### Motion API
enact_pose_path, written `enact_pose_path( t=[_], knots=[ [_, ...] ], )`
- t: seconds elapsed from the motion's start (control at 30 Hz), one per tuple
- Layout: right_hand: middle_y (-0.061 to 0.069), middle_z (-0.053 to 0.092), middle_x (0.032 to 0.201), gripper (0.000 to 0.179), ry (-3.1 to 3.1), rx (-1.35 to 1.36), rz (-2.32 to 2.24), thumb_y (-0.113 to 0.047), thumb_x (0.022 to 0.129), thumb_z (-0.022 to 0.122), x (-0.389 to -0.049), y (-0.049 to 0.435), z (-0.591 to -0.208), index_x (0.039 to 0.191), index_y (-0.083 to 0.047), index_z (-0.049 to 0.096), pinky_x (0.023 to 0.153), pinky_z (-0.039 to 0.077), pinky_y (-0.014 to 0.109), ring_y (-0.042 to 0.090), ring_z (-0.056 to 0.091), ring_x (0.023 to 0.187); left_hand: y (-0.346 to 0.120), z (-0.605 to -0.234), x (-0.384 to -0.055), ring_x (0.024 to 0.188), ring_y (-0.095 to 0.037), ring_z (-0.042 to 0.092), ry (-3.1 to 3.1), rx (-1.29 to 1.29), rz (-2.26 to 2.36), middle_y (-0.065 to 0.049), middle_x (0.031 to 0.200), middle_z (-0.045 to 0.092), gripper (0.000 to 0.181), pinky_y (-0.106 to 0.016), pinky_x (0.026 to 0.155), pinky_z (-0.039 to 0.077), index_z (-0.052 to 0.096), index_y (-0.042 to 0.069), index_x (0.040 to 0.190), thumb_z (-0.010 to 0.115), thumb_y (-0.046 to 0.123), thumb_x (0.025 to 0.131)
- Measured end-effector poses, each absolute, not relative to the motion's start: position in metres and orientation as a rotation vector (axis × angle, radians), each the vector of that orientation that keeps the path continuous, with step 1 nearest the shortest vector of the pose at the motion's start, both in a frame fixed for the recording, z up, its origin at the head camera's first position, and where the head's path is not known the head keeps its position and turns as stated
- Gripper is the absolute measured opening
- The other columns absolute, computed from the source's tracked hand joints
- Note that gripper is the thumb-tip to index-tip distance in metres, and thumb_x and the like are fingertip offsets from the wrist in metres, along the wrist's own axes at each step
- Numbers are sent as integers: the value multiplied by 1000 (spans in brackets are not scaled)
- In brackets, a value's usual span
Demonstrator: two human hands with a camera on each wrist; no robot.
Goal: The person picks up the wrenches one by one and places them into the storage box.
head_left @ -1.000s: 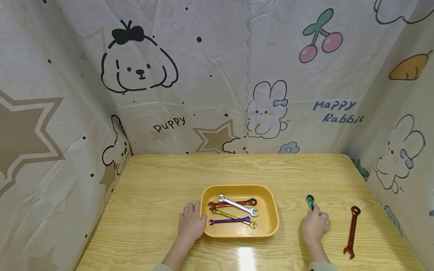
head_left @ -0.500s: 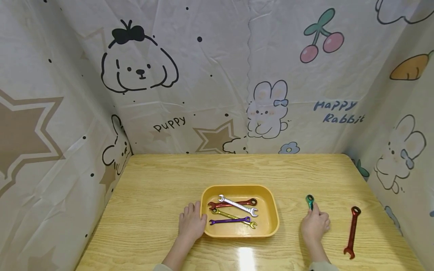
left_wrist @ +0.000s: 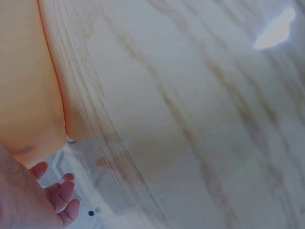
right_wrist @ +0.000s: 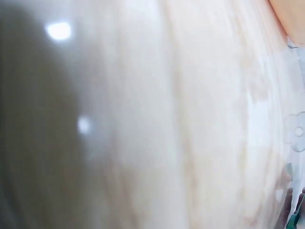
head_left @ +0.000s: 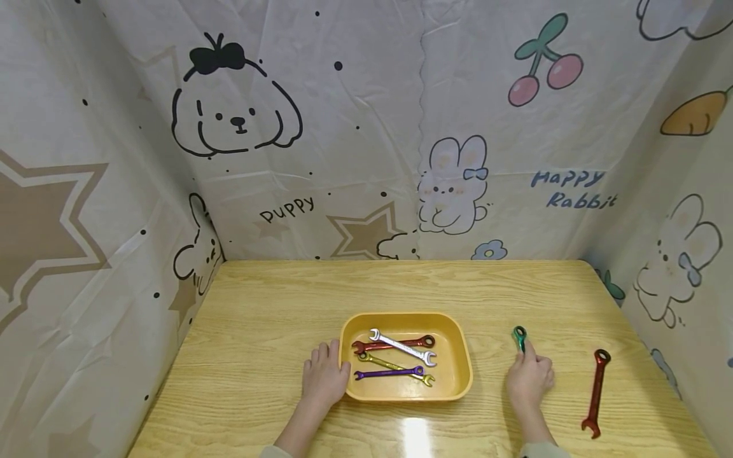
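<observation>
At the left side of a yellow tray [head_left: 466,381], my left hand [head_left: 325,376] rests with its thumb on the rim. Its other fingers [left_wrist: 64,193] lie relaxed outside the tray wall in the left wrist view. My right hand [head_left: 529,380] pinches a green ratchet wrench [head_left: 519,333], whose ring end points away from me; the rest of it is hidden by the fingers. Inside the tray lie a silver wrench [head_left: 402,346], a red wrench [head_left: 378,346], a gold wrench [head_left: 395,366] and a purple wrench [head_left: 389,373], partly crossing one another.
To the right of my right hand, another red wrench [head_left: 597,394] lies on the wooden table [head_left: 275,299]. Printed cloth [head_left: 355,127] hangs behind the table and along both sides.
My right hand has shifted slightly left and away from me, with the green wrench in its fingers. The left hand and tray stay in place.
</observation>
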State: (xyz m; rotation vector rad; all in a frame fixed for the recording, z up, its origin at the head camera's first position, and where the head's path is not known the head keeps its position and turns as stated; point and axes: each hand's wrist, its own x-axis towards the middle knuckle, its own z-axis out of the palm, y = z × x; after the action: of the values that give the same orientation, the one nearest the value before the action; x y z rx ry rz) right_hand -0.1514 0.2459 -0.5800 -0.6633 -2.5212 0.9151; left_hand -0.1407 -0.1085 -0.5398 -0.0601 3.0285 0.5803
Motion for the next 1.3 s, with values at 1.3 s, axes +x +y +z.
enact_pose_path(
  t=[1.3],
  knots=[
    [31,50,88,31,-2415,-361,937,3,86,54,-166,223,-549,117,8,55,76,32,55,43,47,81,-109,-540,-141,95,-28,39,3034,-42,572,-14,108,44,44,-43,78,33,41,5,126,46,28,89]
  ],
)
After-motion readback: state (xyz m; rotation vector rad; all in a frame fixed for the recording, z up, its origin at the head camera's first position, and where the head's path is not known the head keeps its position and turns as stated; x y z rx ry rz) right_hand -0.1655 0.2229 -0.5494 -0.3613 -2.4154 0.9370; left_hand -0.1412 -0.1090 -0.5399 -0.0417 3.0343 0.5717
